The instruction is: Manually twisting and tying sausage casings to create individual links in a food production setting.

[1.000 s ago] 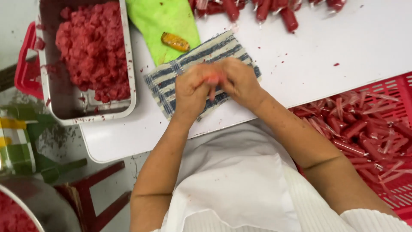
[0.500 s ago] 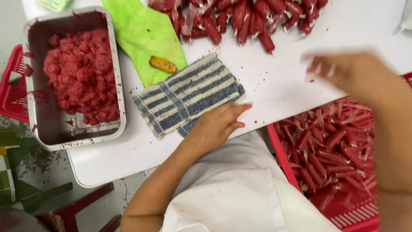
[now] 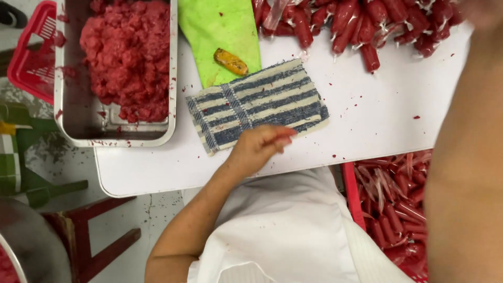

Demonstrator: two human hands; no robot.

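My left hand (image 3: 259,147) rests loosely curled, empty, on the striped cloth (image 3: 257,105); my right arm reaches toward the wrapped sausages (image 3: 361,21) (hand blurred, can't tell its grip).

The striped cloth (image 3: 259,105) is a rectangular woven piece — cream with dark blue bands along its length and one cross band near its left end. It lies flat on the white table, slightly skewed, with its right end nearer the table's front edge. Its far left corner overlaps the green sheet. The left hand (image 3: 258,148) rests on the near edge — fingers curled, fingertips touching the fabric.
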